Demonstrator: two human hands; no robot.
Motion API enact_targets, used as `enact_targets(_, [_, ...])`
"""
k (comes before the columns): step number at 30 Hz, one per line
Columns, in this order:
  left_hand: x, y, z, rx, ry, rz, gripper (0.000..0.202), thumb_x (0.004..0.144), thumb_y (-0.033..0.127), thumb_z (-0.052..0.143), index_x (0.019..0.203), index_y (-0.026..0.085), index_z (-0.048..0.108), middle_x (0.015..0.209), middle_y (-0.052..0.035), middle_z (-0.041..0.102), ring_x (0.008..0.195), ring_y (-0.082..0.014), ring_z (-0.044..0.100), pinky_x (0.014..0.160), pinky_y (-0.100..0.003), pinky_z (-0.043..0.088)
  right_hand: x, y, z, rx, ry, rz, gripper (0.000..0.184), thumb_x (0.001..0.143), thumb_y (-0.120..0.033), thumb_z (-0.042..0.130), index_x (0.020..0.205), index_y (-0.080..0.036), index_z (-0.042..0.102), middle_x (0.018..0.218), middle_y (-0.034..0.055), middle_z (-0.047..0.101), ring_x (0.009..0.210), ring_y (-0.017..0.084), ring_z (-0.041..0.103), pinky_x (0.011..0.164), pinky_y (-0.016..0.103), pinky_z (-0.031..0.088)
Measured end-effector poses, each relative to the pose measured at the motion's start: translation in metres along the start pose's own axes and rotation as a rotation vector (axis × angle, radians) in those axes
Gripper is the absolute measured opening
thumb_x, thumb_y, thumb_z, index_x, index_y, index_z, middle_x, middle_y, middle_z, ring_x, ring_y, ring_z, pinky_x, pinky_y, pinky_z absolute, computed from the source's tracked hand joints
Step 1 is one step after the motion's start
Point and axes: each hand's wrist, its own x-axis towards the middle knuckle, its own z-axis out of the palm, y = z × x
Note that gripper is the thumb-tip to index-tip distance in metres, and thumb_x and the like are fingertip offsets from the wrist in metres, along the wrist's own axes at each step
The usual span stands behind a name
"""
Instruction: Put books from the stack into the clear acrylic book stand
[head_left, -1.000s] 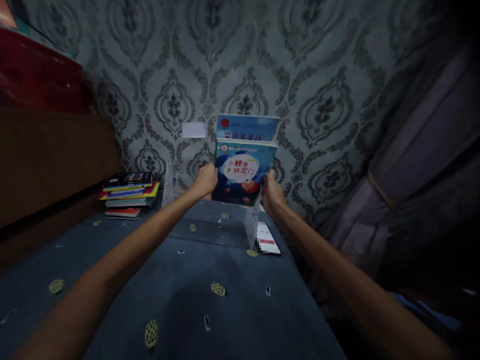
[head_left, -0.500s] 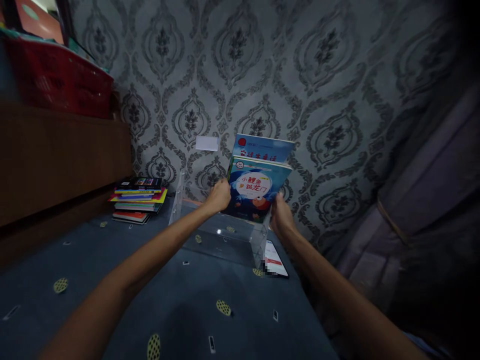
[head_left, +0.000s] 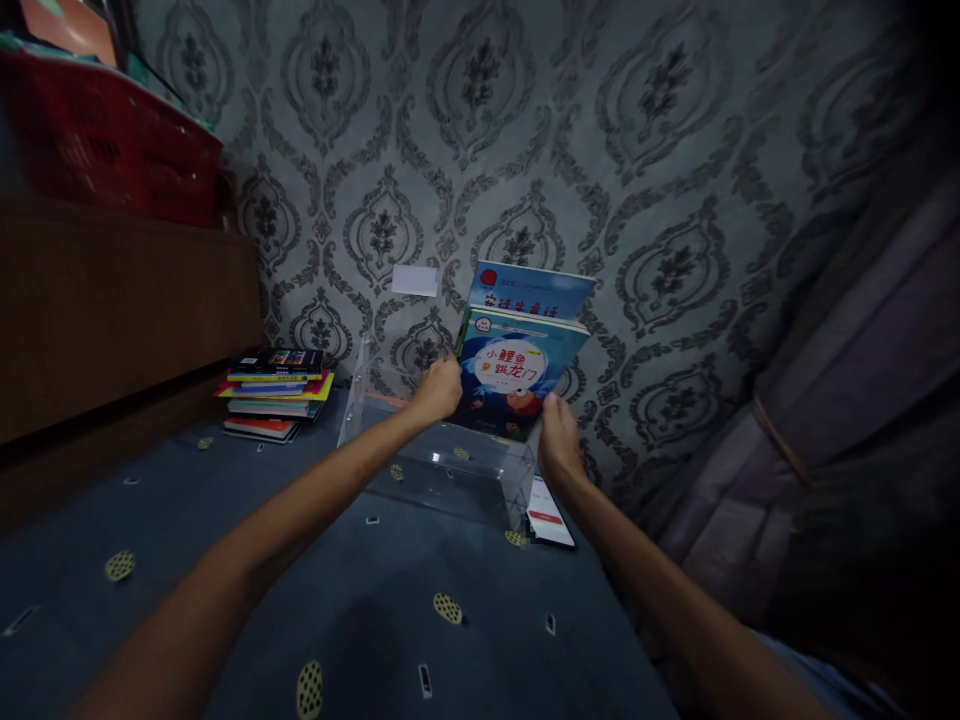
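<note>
A blue children's book (head_left: 514,375) with a white cloud and red characters on its cover stands upright in a clear acrylic rack (head_left: 442,470) against the wall. My left hand (head_left: 439,388) is closed on the book's left edge. My right hand (head_left: 559,440) is closed on its lower right corner. Directly behind it stands a second blue book (head_left: 532,290), taller, with its top showing above the front one.
A stack of several books (head_left: 274,392) lies at the left on the dark blue cloth (head_left: 375,600). A phone (head_left: 551,510) with a lit screen lies right of the rack. A wooden shelf (head_left: 112,310) with a red basket (head_left: 97,150) is left; a curtain (head_left: 825,400) hangs right.
The view shifted from the earliest frame to now. Both hands stay on the front book, which has settled slightly lower in the rack; my right hand moved down its right edge.
</note>
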Motion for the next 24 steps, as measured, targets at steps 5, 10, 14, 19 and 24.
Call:
enact_targets(5, [0.001,-0.004,0.005,0.012,-0.011,0.006,0.030,0.100,0.012,0.037,0.117,0.013,0.062,0.117,-0.0203,0.070,0.115,-0.0283,0.066,0.099,-0.038,0.049,-0.013,-0.003,-0.004,-0.162,0.065,0.023,0.049,0.086,-0.062,0.053,0.109,-0.020,0.063,0.117,0.0109,0.068,0.117,0.028,0.059,0.107,0.045,0.043])
enact_targets(10, [0.003,-0.004,0.008,0.025,-0.012,-0.012,0.030,0.099,0.011,0.038,0.115,0.012,0.063,0.116,-0.0214,0.069,0.114,-0.0294,0.067,0.099,-0.038,0.049,-0.012,-0.005,-0.001,-0.219,0.084,0.026,0.052,0.087,-0.065,0.047,0.106,-0.019,0.062,0.114,0.0120,0.068,0.112,0.028,0.060,0.105,0.046,0.045])
enact_targets(14, [0.003,-0.004,0.007,0.024,-0.011,-0.014,0.031,0.098,0.010,0.037,0.116,0.011,0.063,0.116,-0.0224,0.069,0.113,-0.0308,0.067,0.098,-0.040,0.049,-0.012,-0.005,-0.001,-0.235,0.089,0.015,0.054,0.086,-0.064,0.047,0.109,-0.018,0.061,0.115,0.0134,0.067,0.113,0.029,0.060,0.103,0.046,0.045])
enact_targets(19, [0.003,-0.004,0.007,0.002,-0.004,0.004,0.032,0.098,0.008,0.036,0.116,0.011,0.062,0.115,-0.0222,0.069,0.114,-0.0300,0.067,0.099,-0.039,0.049,-0.011,-0.005,-0.003,-0.239,0.085,0.001,0.055,0.085,-0.065,0.049,0.108,-0.017,0.062,0.113,0.0132,0.068,0.113,0.028,0.060,0.101,0.043,0.047])
enact_targets(24, [-0.004,-0.006,0.002,-0.016,-0.003,0.054,0.029,0.101,0.014,0.039,0.119,0.010,0.060,0.118,-0.0211,0.069,0.115,-0.0284,0.066,0.101,-0.038,0.049,-0.014,-0.005,-0.007,-0.220,0.069,0.026,0.051,0.085,-0.060,0.049,0.110,-0.018,0.062,0.113,0.0116,0.068,0.112,0.028,0.061,0.103,0.045,0.046])
